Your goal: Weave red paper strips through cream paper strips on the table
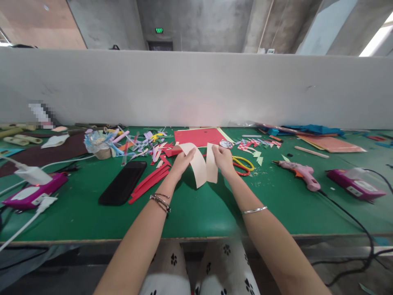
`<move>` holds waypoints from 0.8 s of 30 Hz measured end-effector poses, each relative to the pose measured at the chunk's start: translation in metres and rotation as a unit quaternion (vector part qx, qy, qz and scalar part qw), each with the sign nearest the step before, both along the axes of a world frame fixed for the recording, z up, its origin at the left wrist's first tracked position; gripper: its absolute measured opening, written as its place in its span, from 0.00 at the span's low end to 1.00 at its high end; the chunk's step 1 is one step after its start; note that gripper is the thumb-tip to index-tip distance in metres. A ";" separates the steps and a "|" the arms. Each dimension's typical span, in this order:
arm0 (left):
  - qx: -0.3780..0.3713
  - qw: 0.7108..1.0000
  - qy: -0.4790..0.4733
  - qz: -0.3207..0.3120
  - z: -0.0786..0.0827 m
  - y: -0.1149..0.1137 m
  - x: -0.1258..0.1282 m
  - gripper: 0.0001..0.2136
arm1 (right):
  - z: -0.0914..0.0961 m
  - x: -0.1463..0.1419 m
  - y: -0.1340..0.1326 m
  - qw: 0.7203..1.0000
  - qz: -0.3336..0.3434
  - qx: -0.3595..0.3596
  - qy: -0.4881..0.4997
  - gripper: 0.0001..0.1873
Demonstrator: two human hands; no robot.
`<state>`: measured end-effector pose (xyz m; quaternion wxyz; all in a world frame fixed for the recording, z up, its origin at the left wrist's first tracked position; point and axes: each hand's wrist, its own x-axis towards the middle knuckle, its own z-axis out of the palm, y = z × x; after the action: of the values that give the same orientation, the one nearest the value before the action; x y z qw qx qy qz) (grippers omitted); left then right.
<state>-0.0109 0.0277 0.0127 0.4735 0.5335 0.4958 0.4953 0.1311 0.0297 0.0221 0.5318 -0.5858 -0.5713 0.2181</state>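
Note:
My left hand (183,163) pinches a curved, cream-coloured paper strip (198,167) near its upper end. Between the thumb and fingers of my right hand (223,157) is a narrower, straighter cream paper piece (211,166). The two pieces come together near their lower ends; whether they are joined there I cannot tell. Behind them lies a red paper sheet (196,138). Scissors with yellow and red handles (245,164) rest on the table just beside my right hand, their blades hidden. Long red paper strips (150,182) lie left of my left hand.
A black phone (123,183) lies on the green table (199,221) at left. Paper scraps (147,145) are scattered behind it. To the right sit a pink glue gun (299,172) with a cord and a purple power strip (354,184); another power strip (35,190) stands far left.

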 end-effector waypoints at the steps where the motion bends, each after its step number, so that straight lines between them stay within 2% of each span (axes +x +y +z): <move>1: -0.018 0.999 -0.005 -0.047 0.000 -0.001 0.001 0.15 | 0.001 0.000 0.000 1.000 -0.007 0.004 0.012 0.17; 3: -0.035 0.992 0.011 -0.123 -0.002 -0.002 0.003 0.13 | 0.003 -0.001 -0.001 0.999 -0.023 0.003 0.040 0.17; 5: -0.013 0.991 0.054 -0.124 -0.003 -0.003 0.004 0.09 | 0.004 -0.001 -0.002 0.998 -0.017 -0.009 0.058 0.17; 10: 0.066 0.989 0.128 0.019 -0.002 -0.002 0.004 0.07 | -0.001 -0.004 -0.002 0.992 0.106 -0.062 -0.027 0.19; 13: 0.090 0.982 0.148 0.077 -0.003 -0.001 0.003 0.08 | -0.004 -0.006 -0.002 0.992 0.097 -0.065 -0.055 0.19; 17: 0.102 0.972 0.168 0.127 -0.004 -0.001 0.003 0.08 | -0.005 -0.010 -0.003 0.993 0.085 -0.024 -0.081 0.17; 20: 0.102 0.966 0.183 0.152 -0.003 -0.001 0.003 0.09 | -0.005 -0.012 -0.005 0.991 0.088 -0.009 -0.104 0.18; 24: 0.109 0.960 0.198 0.162 -0.002 -0.001 0.003 0.10 | -0.005 -0.014 -0.004 0.993 0.080 -0.002 -0.088 0.18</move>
<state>-0.0081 0.0271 0.0106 0.2179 0.5819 0.6025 0.5008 0.1174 0.0254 0.0171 0.4595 -0.5556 -0.6607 0.2089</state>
